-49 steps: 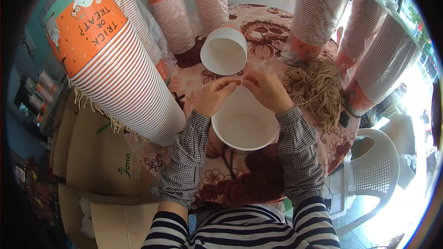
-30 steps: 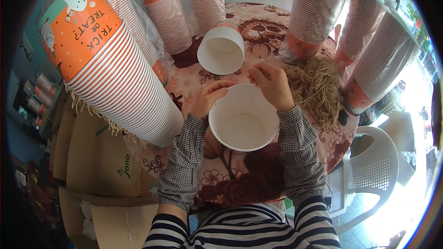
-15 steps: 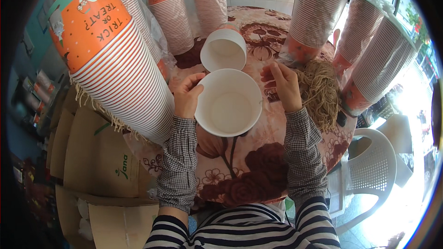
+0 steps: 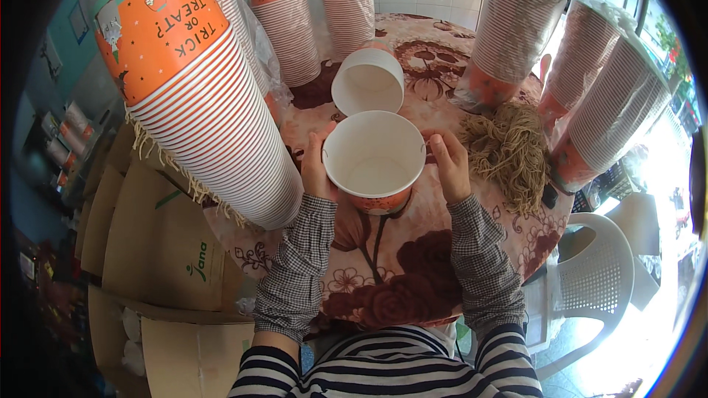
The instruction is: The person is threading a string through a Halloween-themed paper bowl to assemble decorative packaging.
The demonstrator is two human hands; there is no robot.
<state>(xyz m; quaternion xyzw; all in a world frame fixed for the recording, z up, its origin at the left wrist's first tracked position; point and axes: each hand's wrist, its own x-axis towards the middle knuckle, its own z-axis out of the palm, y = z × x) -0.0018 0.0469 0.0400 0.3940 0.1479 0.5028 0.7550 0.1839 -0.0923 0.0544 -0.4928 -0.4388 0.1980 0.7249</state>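
Note:
A round paper bucket [image 4: 375,149], white inside with an orange printed outside, stands before me with its mouth tilted up toward me. Small dark marks, like holes, show inside it near the rim on both sides. My left hand [image 4: 318,166] grips its left side, the fingers mostly hidden behind the wall. On the opposite side my right hand [image 4: 450,166] holds the bucket near the rim, thumb up and fingertips partly hidden. Just beyond lies another paper bucket [image 4: 369,82] on its side, mouth toward me.
A tall stack of nested orange buckets [image 4: 214,125] leans close at my left. Wrapped stacks [image 4: 516,37] stand at the back and right. Tan cords [image 4: 509,155] lie in a bundle on the flowered tablecloth [image 4: 413,280]. Cardboard boxes [image 4: 162,243] and a white chair [image 4: 597,273] flank the table.
My right hand has moved in from beside the bucket and now holds its right side. The bucket has tilted, so its orange outside shows. The whole view has shifted slightly.

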